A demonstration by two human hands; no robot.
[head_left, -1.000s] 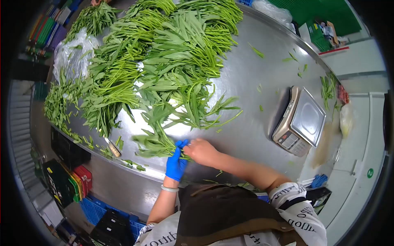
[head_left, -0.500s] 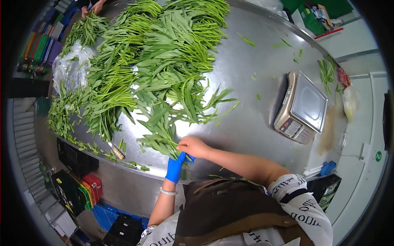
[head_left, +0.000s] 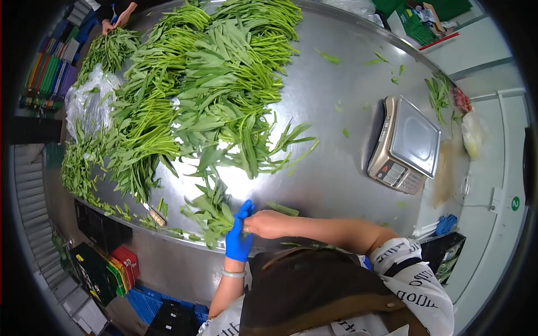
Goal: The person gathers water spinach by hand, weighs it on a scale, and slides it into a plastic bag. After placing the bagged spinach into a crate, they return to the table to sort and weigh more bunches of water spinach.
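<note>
My left hand, in a blue glove, is closed around a small bunch of water spinach at the table's near edge. Its leaves point away and to the left. My bare right hand presses against the glove, fingers curled at the stem end of the bunch; the fingertips are partly hidden. Just beyond the right hand, a loose green piece lies on the metal table. Large rows of water spinach are laid out ahead of my hands.
A weighing scale stands to the right. A knife lies near the left edge among trimmings. Clear plastic bags sit at the left. Another person's hands hold greens at the far left. Crates stand below the table.
The bunch has swung lower and left in my left hand, and the gloved fingers now point up. A loose green piece has appeared beyond my right hand. The view has shifted slightly.
</note>
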